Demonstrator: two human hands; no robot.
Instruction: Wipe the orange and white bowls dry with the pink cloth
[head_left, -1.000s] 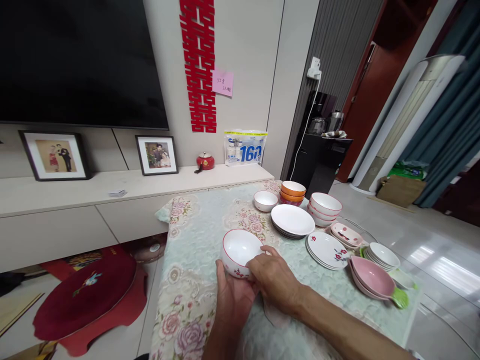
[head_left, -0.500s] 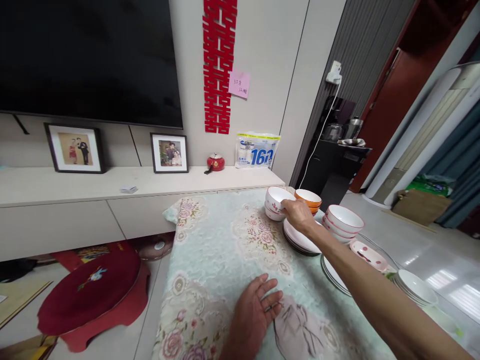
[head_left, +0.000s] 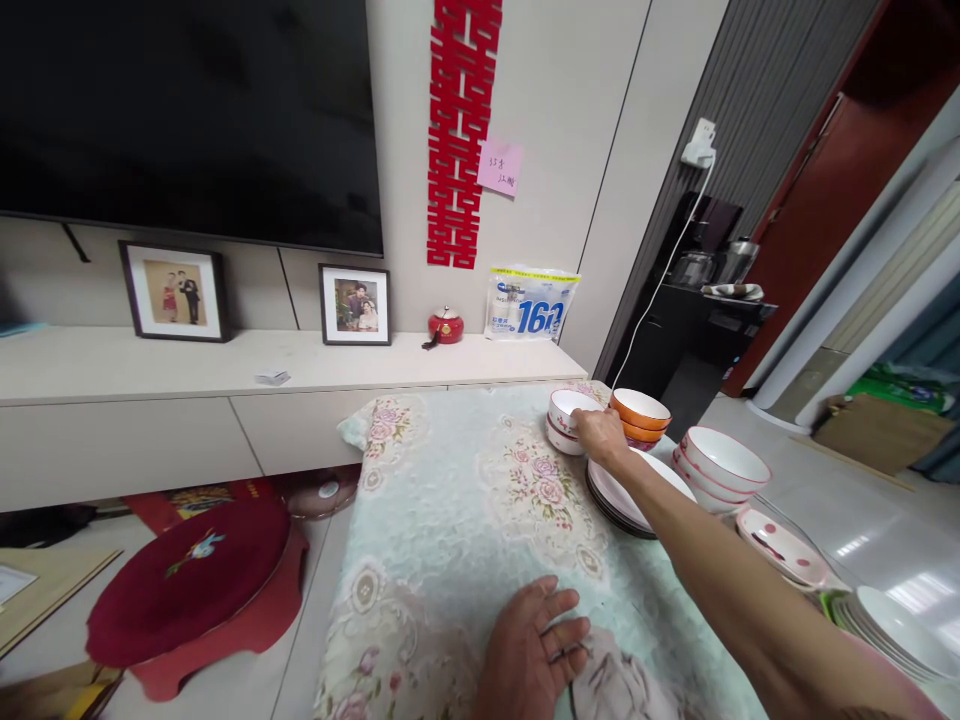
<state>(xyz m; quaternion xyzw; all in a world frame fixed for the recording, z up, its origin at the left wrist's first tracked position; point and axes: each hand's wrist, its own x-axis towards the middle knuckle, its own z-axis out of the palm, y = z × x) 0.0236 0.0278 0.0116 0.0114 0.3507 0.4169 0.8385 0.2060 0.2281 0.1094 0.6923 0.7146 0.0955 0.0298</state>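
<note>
My right hand point(head_left: 602, 436) reaches across the table, its fingers closed at the rim of the upper white bowl point(head_left: 568, 412), which sits on a second white bowl point(head_left: 564, 440). Orange bowls point(head_left: 641, 410) are stacked just to the right of it. Under my right forearm lies a stack of plates point(head_left: 622, 490). My left hand point(head_left: 534, 640) hovers palm up over the near part of the table, fingers apart and holding nothing. A crumpled grey cloth point(head_left: 622, 685) lies beside it on the flowered tablecloth point(head_left: 450, 520).
Large white bowls with red rims point(head_left: 726, 462), a pink patterned dish point(head_left: 780, 545) and a stack of plates point(head_left: 904, 625) stand along the right. Behind the table is a white cabinet point(head_left: 300, 370). A red stool point(head_left: 225, 610) is on the floor at left.
The view has shifted, so the table's items appear further right and slightly lower. My right hand is still at the white bowl. The upper bowl looks more level on the lower one.
</note>
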